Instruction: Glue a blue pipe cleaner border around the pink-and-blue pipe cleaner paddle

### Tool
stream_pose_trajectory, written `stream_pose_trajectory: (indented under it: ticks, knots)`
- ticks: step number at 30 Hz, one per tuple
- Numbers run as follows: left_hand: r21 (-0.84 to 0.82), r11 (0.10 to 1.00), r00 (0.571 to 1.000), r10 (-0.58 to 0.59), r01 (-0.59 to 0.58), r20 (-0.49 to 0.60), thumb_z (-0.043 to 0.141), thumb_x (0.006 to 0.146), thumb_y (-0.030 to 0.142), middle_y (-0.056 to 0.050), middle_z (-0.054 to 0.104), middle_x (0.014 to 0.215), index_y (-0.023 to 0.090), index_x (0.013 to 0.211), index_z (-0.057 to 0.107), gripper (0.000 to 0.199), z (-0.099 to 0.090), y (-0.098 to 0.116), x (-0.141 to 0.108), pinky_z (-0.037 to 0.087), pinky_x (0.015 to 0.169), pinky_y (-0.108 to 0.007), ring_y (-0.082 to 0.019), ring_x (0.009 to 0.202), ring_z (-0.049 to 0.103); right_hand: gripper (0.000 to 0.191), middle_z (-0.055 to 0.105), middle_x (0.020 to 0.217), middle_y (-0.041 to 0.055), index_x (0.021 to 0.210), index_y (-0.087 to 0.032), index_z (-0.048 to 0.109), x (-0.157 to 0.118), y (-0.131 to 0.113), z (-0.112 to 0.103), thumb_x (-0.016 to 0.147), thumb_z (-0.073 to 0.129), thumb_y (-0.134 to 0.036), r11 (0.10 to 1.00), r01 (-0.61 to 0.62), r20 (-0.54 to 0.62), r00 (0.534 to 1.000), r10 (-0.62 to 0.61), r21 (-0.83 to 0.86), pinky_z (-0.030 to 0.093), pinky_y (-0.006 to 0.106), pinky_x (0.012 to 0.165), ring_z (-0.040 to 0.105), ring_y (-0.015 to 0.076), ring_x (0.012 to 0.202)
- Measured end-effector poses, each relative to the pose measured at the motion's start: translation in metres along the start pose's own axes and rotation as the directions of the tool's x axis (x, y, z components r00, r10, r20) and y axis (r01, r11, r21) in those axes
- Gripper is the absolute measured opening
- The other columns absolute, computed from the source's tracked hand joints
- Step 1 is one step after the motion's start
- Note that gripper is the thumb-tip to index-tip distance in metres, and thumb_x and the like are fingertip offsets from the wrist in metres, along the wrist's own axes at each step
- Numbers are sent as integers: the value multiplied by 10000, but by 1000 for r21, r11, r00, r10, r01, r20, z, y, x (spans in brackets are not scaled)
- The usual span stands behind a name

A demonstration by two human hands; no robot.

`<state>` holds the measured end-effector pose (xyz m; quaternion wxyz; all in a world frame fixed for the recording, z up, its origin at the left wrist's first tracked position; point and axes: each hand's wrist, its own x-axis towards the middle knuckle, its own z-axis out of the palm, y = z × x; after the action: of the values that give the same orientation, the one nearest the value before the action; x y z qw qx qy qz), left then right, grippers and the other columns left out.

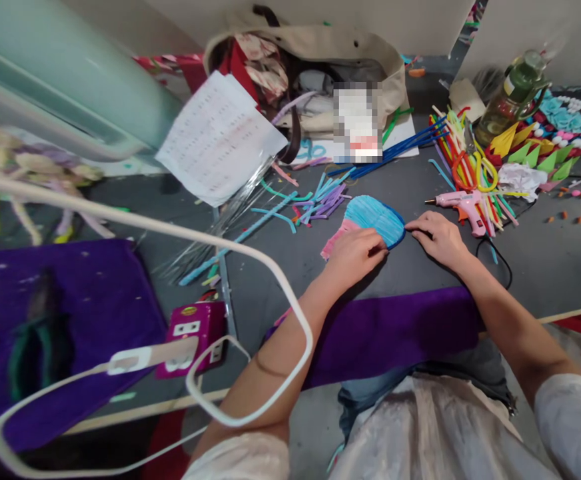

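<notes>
A flat, rounded craft piece (378, 217) of light blue and pink pipe cleaners lies on the dark table, with a dark blue pipe-cleaner rim along its right side. Over its lower left part rests my left hand (353, 259), fingers bent and closed on the near edge. My right hand (438, 239) pinches the dark blue rim at the right end between thumb and fingertips. A pink hot glue gun (463, 203) lies just beyond my right hand. Short purple and blue pipe-cleaner pieces (323, 200) are scattered to the left of the craft piece.
A white cable (250, 250) loops across the left foreground from a magenta power socket (190, 327). Green-handled pliers (40, 347) lie on purple cloth. Behind stand a canvas bag (390, 73) and a bottle (508, 100), near bundled pipe cleaners (463, 147) and a written sheet (220, 140).
</notes>
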<state>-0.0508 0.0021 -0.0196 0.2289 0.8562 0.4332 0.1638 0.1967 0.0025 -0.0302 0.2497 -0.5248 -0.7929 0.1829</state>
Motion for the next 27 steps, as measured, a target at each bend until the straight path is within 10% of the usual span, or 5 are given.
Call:
stream_pose_trajectory:
  ticks: [27]
  knots:
    - [-10,1000,999,-29,29,-22,665,917,221,-15,690,800,203,784,661,134,-3,3,-3,414,699,-305,-182,784,629,204,733,957,52,969,-275,832,0,-6,-3,927,661,-174,999,-6,52,999,4,44,496,351,814,669,225,941]
